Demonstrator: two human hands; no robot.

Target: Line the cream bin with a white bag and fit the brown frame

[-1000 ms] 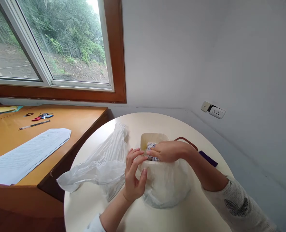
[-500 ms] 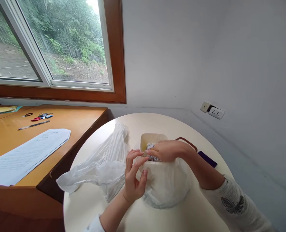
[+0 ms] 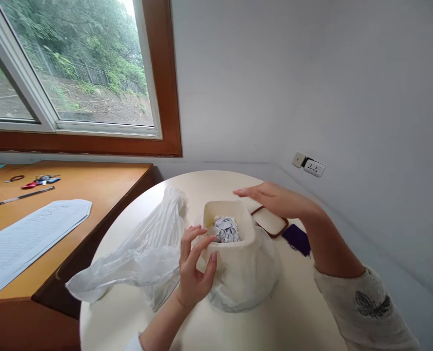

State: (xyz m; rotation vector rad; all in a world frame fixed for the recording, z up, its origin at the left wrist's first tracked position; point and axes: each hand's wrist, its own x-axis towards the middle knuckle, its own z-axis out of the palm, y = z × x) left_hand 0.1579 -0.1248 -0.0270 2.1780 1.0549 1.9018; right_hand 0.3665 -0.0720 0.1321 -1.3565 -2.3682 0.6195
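Observation:
In the head view a cream-coloured bin stands upright on the round table, with thin translucent plastic hanging loosely around its outside. Crumpled printed paper lies inside it. My left hand is at the bin's left front edge, fingers apart and curved, fingertips over the rim and thumb in front of the wall. Whether the thumb touches the wall is not clear. My right hand hovers above and to the right of the bin, flat, with nothing in it.
A white plastic bag lies crumpled left of the bin. Right of it are a brown-rimmed frame and a dark purple cloth on the round table. The wooden desk at left holds papers, a pen and keys.
My right hand has lifted out of the bin's mouth and moved up and right, uncovering the crumpled paper. My left hand keeps its place at the rim. The view has shifted slightly right.

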